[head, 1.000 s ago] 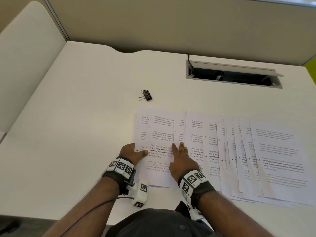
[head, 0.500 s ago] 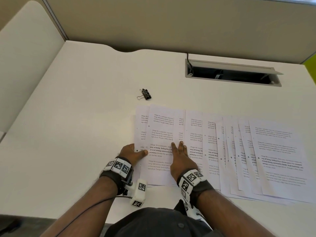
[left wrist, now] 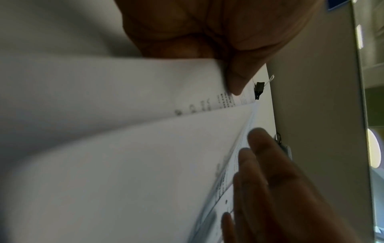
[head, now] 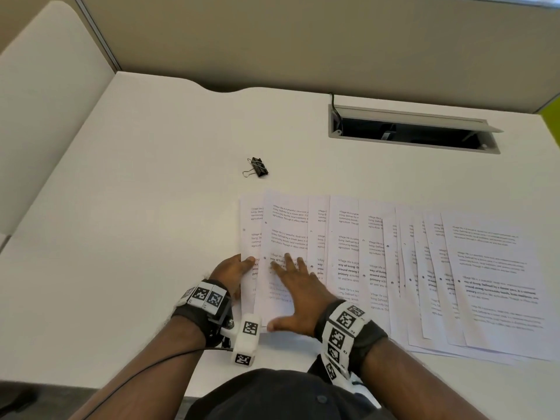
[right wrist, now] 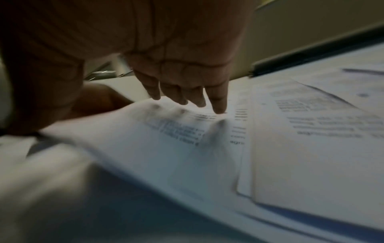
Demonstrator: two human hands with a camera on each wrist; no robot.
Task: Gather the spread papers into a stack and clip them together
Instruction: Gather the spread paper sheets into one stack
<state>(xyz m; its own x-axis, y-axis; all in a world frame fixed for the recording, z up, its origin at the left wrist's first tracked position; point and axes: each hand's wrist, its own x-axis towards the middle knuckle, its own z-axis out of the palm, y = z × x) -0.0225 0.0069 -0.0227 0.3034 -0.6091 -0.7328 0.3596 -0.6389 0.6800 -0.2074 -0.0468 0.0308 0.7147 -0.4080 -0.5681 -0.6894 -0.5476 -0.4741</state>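
One binder clip [head: 256, 167]; about ten papers [head: 375, 262]; two hands [head: 298, 294].

A white desk [head: 151, 207] spreads under and all around the fingers of the right hand [head: 298, 286]. Far beyond the fingertips and off to their right, a grey-framed cable hatch [head: 338, 134] is sunk into the desk top, dark inside, its grey lid [head: 424, 119] tilted open along the far side. A black cable [head: 333, 101] drops into the hatch's left corner. Straight ahead of the fingers, the desk's back edge dips in a shallow curved cut-out [head: 224, 90]. A beige partition [head: 303, 40] stands behind it. Well left of the fingers rises a white round-cornered side panel [head: 45, 101].
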